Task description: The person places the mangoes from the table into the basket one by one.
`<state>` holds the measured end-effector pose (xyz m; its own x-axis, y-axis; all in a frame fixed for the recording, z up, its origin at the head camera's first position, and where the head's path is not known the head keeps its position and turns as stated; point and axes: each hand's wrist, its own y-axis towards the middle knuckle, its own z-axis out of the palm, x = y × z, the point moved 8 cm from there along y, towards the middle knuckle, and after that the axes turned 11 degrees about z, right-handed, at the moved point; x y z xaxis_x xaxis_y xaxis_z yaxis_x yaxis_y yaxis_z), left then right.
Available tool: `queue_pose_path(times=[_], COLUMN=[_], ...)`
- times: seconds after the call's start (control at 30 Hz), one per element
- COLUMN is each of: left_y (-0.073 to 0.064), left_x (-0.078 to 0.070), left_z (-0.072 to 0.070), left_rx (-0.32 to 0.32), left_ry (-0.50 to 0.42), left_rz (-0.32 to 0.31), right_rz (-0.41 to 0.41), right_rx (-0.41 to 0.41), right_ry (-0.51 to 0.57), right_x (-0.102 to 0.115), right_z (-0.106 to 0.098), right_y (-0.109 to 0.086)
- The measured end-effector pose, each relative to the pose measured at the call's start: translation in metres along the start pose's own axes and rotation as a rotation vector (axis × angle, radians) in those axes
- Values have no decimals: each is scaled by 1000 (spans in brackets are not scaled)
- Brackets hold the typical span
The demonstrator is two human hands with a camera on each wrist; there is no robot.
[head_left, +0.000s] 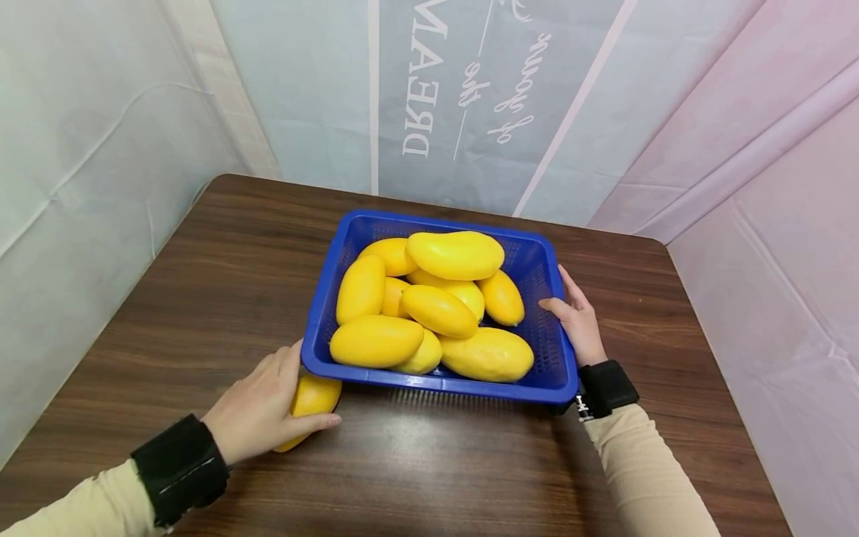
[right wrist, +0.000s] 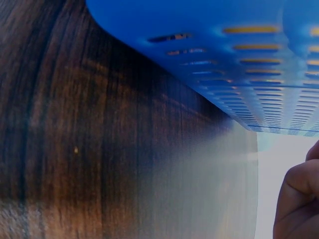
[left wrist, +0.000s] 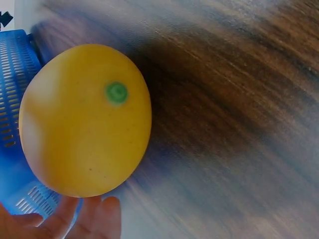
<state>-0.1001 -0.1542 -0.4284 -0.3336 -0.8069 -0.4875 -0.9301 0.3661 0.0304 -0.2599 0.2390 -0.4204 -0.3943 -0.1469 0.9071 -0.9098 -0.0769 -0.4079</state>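
A blue plastic basket (head_left: pixel 443 382) with mesh sides carries several yellow mangoes (head_left: pixel 439 312). My right hand (head_left: pixel 580 328) grips its right side, thumb over the rim and inside, fingers outside; a bent finger (right wrist: pixel 299 191) shows at the edge of the right wrist view. Beside the basket's near left corner, one mango (head_left: pixel 315 395) lies under my left hand (head_left: pixel 258 406), partly hidden. The left thumb stretches across this mango while the fingers extend toward the corner. In the left wrist view its green stem end faces me, and the fingertips (left wrist: pixel 112 211) are right at its edge.
The basket stands on a dark wood-grain table (head_left: pixel 429 470), partly overhanging the loose mango in the head view. Behind the table hangs a grey-blue cloth (head_left: pixel 322 97) with white lettering. Pale sheeting (head_left: pixel 87 134) encloses the left side, pinkish sheeting (head_left: pixel 772 246) the right.
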Motion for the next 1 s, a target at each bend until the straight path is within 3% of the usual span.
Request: queue_pose_path(times=[0.43,1.0], left_y=[-1,-3], left_x=[5,7], left_z=[11,20], left_rx=[111,129], left_ry=[18,41], left_rz=[-37,-38], right_rz=[-3,-3], right_rx=[1,6], right_ry=[3,9], right_x=[-3,-5], right_z=[-2,-3], right_y=[4,7])
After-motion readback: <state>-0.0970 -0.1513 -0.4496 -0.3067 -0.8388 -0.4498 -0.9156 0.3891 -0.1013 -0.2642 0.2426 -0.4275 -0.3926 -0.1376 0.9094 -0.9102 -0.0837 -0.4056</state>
